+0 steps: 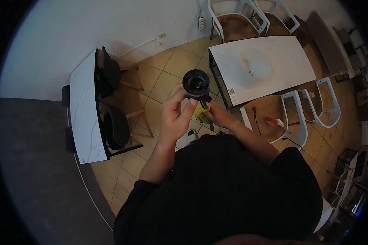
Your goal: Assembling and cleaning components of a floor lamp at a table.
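A black round fitting (189, 87), hollow like a lamp socket, faces up with a small yellowish part inside. My left hand (176, 116) is closed around its left side, the thumb pressed against its lower edge. Just below and to the right, my right hand (219, 115) is wrapped around a yellow-green and black tool (201, 112). A thin dark shaft seems to run from that tool up to the fitting; whether it touches is hard to see. The tool's exact kind is partly hidden by my fingers.
A white marble-patterned table (286, 51) at the upper right bears a white rounded shade (258, 65). On a brown chair seat (265, 110) lie a dark cable and a red-and-white packet (274, 122). Another marble table (86, 118) with dark chairs (116, 126) stands left.
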